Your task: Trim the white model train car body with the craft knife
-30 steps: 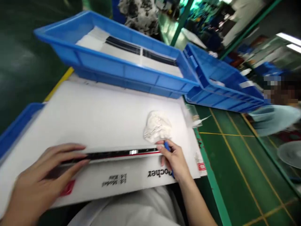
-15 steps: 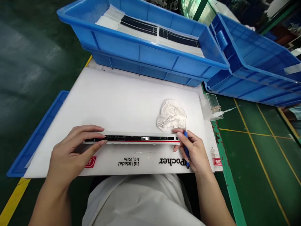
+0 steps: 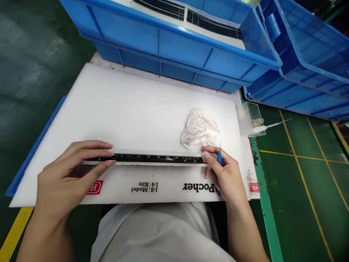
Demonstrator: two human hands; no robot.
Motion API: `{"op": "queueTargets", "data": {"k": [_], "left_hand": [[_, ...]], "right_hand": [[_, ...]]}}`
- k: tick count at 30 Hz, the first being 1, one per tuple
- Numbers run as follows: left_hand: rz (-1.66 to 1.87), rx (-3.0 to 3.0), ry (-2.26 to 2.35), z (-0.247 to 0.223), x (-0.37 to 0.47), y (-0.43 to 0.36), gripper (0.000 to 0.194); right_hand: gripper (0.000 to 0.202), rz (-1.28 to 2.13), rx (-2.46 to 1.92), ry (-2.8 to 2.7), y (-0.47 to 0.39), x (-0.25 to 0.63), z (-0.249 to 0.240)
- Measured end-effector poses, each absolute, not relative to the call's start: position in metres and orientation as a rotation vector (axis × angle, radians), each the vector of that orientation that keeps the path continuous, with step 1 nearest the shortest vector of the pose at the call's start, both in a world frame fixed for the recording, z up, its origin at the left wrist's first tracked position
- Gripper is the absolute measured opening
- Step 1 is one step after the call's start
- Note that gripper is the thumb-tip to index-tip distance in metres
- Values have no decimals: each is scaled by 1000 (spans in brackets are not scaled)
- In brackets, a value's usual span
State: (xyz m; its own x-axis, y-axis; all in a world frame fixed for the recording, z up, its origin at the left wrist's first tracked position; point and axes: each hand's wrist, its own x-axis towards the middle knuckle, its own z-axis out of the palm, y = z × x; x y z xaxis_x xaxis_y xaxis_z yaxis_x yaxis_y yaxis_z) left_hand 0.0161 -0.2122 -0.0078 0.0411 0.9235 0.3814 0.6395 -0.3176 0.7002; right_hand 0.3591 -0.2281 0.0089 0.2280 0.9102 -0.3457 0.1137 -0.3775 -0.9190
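A long narrow strip (image 3: 158, 159), black with white edges and a little red, lies level between my hands above the white foam sheet (image 3: 131, 105). My left hand (image 3: 79, 163) pinches its left end between thumb and fingers. At the other end, my right hand (image 3: 222, 169) grips the strip with thumb and fingertips. A blue pen-like tool (image 3: 219, 158) is tucked in the right hand, its middle hidden by the fingers. Just beyond that hand a crumpled white cloth (image 3: 200, 129) rests on the foam.
A blue bin (image 3: 182, 47) holding black-and-white strips stands along the far edge. More blue bins (image 3: 308, 65) are at the right. A clear box (image 3: 249, 116) with a white thin-tipped dropper (image 3: 260, 129) sits by the right edge. Another blue tray (image 3: 35, 145) shows at the left.
The strip has tilted, so its black side looks narrower and less of the red line shows. My left hand has shifted left in view. The camera view has also moved.
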Motion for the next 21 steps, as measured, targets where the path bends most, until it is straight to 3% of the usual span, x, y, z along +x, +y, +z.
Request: {"op": "queueTargets", "data": {"k": [7, 21], "left_hand": [[1155, 1976, 1580, -4, 18, -213, 11], [1184, 1798, 1648, -11, 19, -214, 13]], "right_hand": [[49, 1393, -1667, -955, -231, 356, 6], [41, 1479, -1697, -866, -226, 358, 10]]}}
